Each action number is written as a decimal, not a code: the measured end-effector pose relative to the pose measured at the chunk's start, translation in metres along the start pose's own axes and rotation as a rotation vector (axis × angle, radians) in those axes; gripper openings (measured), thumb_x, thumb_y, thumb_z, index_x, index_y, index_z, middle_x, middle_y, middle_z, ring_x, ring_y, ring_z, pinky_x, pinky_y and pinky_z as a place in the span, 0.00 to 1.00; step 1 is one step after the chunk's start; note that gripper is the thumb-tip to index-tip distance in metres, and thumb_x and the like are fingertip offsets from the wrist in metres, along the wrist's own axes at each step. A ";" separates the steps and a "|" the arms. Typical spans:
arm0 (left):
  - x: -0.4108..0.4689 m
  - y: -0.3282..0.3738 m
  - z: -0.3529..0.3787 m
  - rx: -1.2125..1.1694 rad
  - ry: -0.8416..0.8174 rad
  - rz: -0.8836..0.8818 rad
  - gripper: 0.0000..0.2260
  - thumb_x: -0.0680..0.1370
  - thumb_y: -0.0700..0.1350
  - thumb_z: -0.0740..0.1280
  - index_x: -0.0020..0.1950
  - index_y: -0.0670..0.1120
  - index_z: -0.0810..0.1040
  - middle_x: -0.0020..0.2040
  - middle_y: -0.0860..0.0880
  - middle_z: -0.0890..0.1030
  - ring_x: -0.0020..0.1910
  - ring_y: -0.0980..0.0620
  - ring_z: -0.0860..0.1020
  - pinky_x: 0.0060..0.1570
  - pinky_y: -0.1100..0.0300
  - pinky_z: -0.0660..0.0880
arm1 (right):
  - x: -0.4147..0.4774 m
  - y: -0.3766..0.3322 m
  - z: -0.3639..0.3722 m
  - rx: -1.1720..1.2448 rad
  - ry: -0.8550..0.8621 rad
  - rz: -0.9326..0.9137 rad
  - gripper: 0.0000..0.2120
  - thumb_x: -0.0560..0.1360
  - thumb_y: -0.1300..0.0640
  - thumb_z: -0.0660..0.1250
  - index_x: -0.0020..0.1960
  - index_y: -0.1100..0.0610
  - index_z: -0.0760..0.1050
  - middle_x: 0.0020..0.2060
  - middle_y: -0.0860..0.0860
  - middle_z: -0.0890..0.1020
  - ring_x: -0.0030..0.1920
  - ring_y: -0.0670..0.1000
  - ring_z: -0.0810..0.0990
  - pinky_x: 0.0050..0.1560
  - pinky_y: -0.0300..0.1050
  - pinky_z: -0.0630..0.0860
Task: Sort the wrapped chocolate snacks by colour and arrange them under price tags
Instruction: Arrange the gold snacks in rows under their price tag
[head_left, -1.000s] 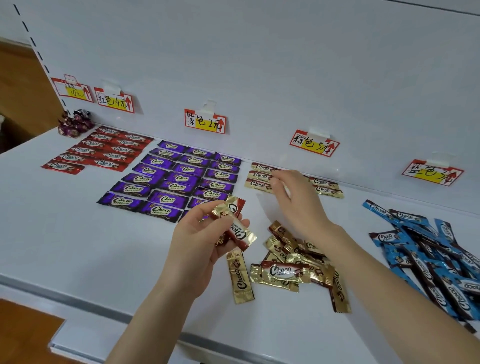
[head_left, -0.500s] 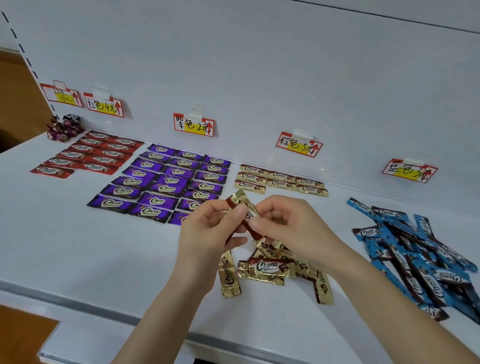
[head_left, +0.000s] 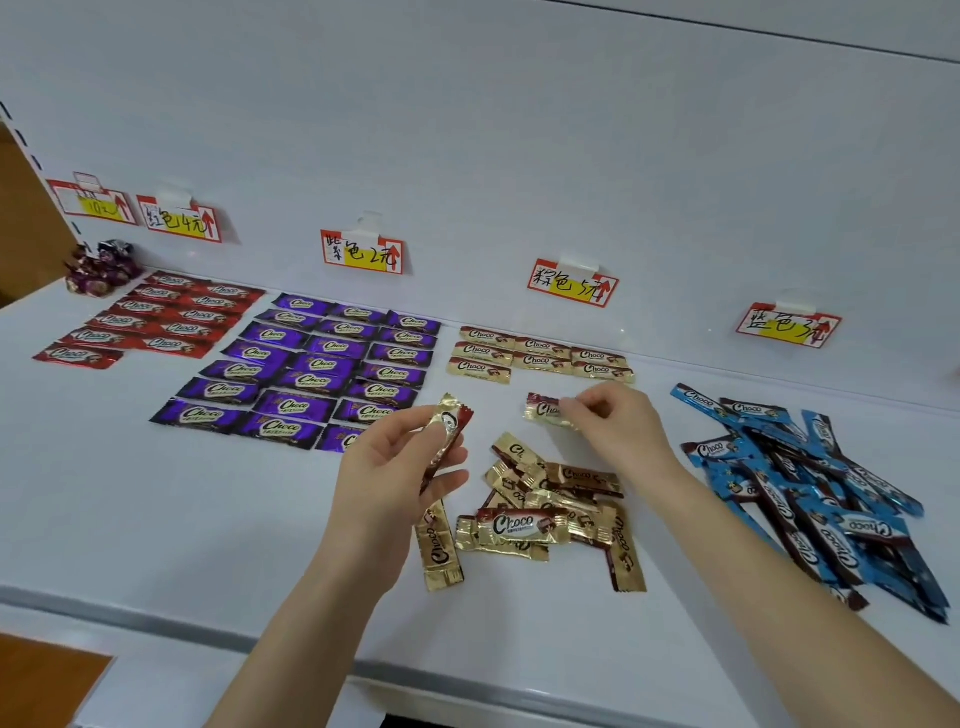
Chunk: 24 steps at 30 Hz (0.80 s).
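Red snacks (head_left: 156, 317) and purple snacks (head_left: 311, 364) lie sorted under tags (head_left: 363, 254) at the back edge of the surface (head_left: 156, 519), gold rows (head_left: 540, 353) are begun, the right hand (head_left: 618, 426) pinching a gold snack (head_left: 543, 410) just before them and the left hand (head_left: 395, 467) gripping another (head_left: 447, 426), with the gold pile (head_left: 550, 509) and blue heap (head_left: 810, 483) left to sort.

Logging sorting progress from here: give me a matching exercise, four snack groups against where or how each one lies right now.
Things
1. purple snacks
2. blue snacks
3. gold snack at the right hand
4. twist-wrapped candies

States
A. untidy heap at the right end of the shelf
B. pinched between fingertips
C. flat in a tidy three-column grid
D. small cluster at the far left

Pairs: 1-C, 2-A, 3-B, 4-D
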<state>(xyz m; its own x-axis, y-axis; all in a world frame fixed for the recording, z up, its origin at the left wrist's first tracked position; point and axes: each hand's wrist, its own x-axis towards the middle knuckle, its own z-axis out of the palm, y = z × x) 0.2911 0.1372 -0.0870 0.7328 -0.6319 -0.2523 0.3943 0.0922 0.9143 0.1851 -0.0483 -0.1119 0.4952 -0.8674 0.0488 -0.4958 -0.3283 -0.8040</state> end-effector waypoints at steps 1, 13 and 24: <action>0.000 0.000 0.000 0.002 -0.001 0.000 0.06 0.77 0.39 0.65 0.52 0.43 0.80 0.40 0.45 0.83 0.36 0.54 0.83 0.33 0.63 0.79 | 0.000 0.006 -0.002 -0.121 0.009 -0.031 0.08 0.74 0.52 0.67 0.49 0.56 0.76 0.43 0.47 0.79 0.46 0.49 0.77 0.43 0.39 0.71; 0.000 -0.006 0.000 0.029 0.001 -0.015 0.05 0.77 0.39 0.65 0.50 0.45 0.80 0.43 0.44 0.83 0.38 0.53 0.83 0.35 0.62 0.80 | -0.015 0.011 0.001 -0.640 -0.129 -0.449 0.16 0.80 0.49 0.54 0.60 0.53 0.76 0.53 0.51 0.75 0.55 0.52 0.71 0.49 0.45 0.70; 0.004 -0.005 -0.005 0.024 -0.009 -0.021 0.07 0.77 0.36 0.64 0.52 0.43 0.80 0.43 0.44 0.83 0.38 0.53 0.83 0.34 0.62 0.79 | 0.020 0.004 0.017 -0.628 -0.121 -0.325 0.18 0.80 0.49 0.51 0.57 0.54 0.77 0.53 0.52 0.74 0.55 0.51 0.69 0.48 0.44 0.67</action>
<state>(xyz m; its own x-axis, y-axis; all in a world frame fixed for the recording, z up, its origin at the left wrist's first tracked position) 0.2951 0.1382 -0.0946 0.7197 -0.6402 -0.2686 0.3960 0.0607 0.9163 0.2051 -0.0607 -0.1246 0.7452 -0.6535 0.1324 -0.6087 -0.7478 -0.2652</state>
